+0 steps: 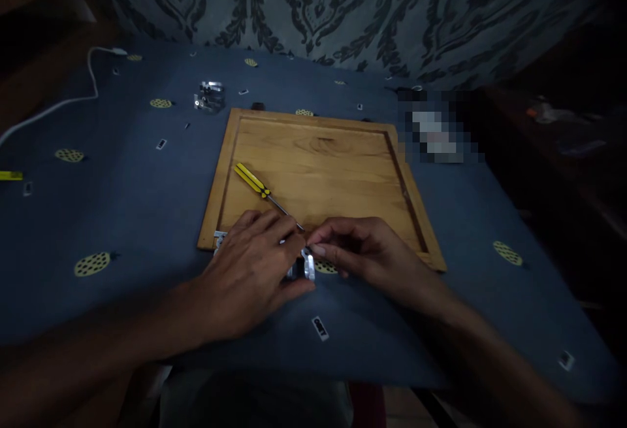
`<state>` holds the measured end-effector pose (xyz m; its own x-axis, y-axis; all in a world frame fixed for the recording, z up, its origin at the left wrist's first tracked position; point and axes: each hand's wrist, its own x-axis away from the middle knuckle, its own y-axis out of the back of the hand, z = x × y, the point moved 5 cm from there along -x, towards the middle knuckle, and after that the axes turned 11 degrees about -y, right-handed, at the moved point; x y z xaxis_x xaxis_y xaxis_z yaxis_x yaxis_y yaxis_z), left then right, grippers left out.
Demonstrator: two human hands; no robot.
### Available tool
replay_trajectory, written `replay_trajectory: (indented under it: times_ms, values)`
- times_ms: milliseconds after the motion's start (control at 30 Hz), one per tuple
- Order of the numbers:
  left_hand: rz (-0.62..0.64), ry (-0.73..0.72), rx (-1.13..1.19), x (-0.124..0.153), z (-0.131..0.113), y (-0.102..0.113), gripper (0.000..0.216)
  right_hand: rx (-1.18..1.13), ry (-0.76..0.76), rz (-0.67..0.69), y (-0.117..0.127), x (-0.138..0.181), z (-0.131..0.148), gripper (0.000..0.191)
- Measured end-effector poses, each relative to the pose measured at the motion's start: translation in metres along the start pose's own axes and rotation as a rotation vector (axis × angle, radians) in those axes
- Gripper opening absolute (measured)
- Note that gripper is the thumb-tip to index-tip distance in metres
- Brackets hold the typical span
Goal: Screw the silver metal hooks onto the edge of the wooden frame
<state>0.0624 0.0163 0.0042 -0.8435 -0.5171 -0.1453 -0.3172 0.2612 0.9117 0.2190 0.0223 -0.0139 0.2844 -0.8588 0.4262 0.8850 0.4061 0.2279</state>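
My left grip point(255, 264) over hinge point(308, 266), hold unclear; right grip point(369, 251) pinched together, at near edge of wooden panel point(343, 166).

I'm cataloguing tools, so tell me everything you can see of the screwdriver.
The screwdriver has a yellow, plastic-looking handle with dark stripes and a thin, straight, metallic shaft. It lies diagonally on the framed wooden panel, handle toward the far left corner, shaft pointing toward the gap between the left hand and right hand. Neither hand grips it; whether either touches the shaft's end is unclear. The tip's shape is too small to tell.
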Motion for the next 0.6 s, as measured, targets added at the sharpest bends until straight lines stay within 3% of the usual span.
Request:
replay_trajectory:
  times_ms: [600]
  values:
    - [-0.021,-0.016,-0.029,0.0012,-0.0002,-0.0006,0.038,0.091,0.087,-0.106,0.0055,0.0011,-0.0007,0.017]
